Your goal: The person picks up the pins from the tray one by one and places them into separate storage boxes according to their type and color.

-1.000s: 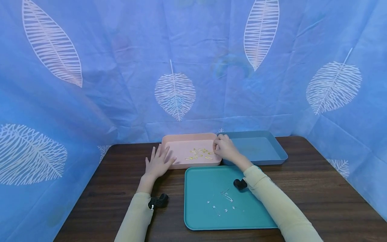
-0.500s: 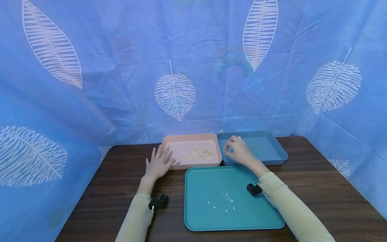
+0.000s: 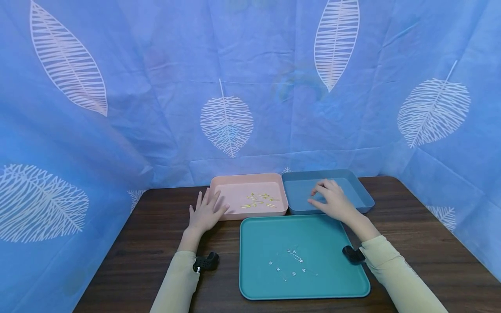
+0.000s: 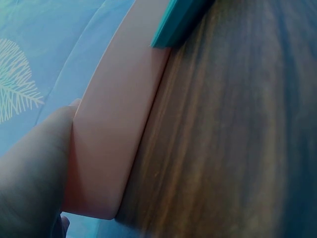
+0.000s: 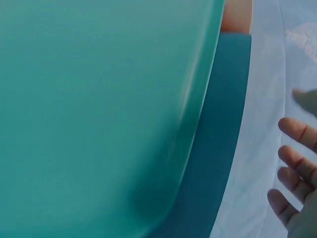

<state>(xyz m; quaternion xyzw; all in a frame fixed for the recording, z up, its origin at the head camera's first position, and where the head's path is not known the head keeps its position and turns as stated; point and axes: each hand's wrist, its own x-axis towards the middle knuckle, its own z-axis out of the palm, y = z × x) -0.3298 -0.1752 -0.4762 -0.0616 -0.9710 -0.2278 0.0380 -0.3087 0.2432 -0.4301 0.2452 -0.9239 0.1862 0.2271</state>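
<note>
My left hand (image 3: 204, 215) rests with spread fingers on the front left corner of the pink tray (image 3: 225, 214). Its thumb (image 4: 37, 163) lies by the pink wall in the left wrist view. Inside that tray, several gold safety pins (image 3: 255, 202) are scattered towards the right. My right hand (image 3: 335, 202) hovers over the blue tray (image 3: 352, 191), thumb apart from the loosely bent fingers and nothing between them. In the right wrist view its fingers (image 5: 297, 161) are parted. Several silver safety pins (image 3: 296, 257) lie on the green tray (image 3: 313, 289).
The green tray stands in front of the pink and blue trays, which sit side by side at the back of the dark wooden table (image 3: 148, 243). Behind them hangs a blue cloth (image 3: 164, 108) with white leaf prints.
My right hand has moved rightward from the pink tray's right edge to over the blue tray, and its pinched fingers have parted. The left hand has stayed in place.
</note>
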